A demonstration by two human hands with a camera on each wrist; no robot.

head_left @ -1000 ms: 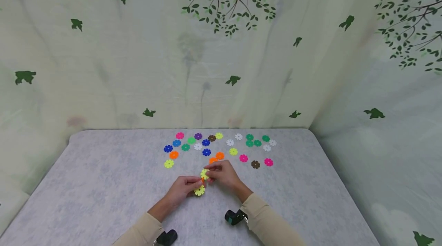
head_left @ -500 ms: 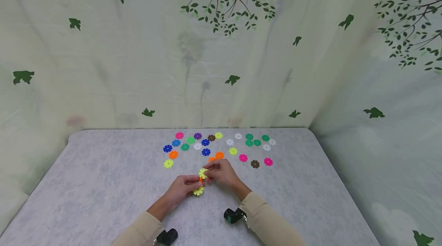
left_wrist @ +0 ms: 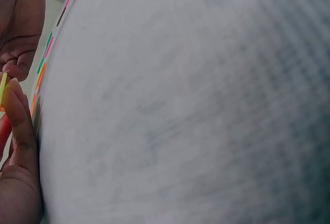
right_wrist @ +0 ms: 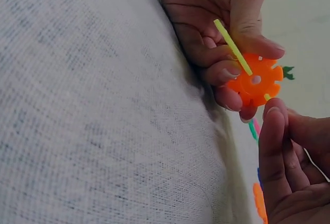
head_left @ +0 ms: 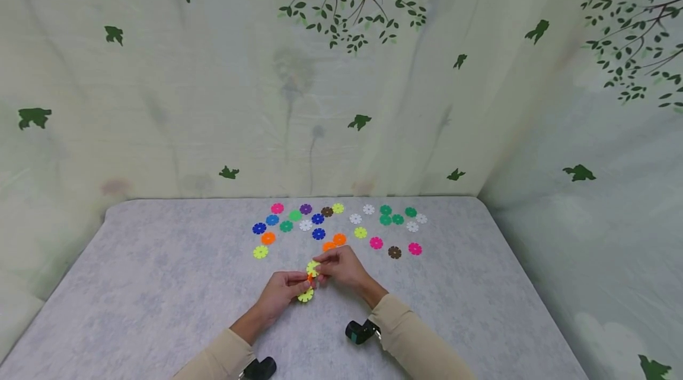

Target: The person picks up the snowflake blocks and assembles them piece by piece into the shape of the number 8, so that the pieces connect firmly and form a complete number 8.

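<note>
Over the middle of the table, my left hand (head_left: 278, 296) grips an orange notched interlocking disc (right_wrist: 268, 74) between thumb and fingers. A yellow interlocking disc (head_left: 305, 296) is slotted into its near side, seen edge-on in the right wrist view. My right hand (head_left: 345, 268) pinches a second yellow interlocking disc (head_left: 312, 270) at the orange disc's far side. From the right wrist, only a sliver of that second disc shows at the orange rim, between my right fingertips; whether it is fully seated I cannot tell. The left wrist view shows just the hands' edges and a yellow strip.
Several loose notched discs lie spread across the far part of the grey cloth-covered table (head_left: 160, 285), among them an orange disc (head_left: 268, 238), a brown disc (head_left: 395, 252) and a pink disc (head_left: 415, 249). A leaf-patterned curtain hangs behind the table.
Both hands keep their hold on the joined discs. The discs have shifted slightly left and turned a little, and the upper yellow disc sits marginally closer to the left hand.
</note>
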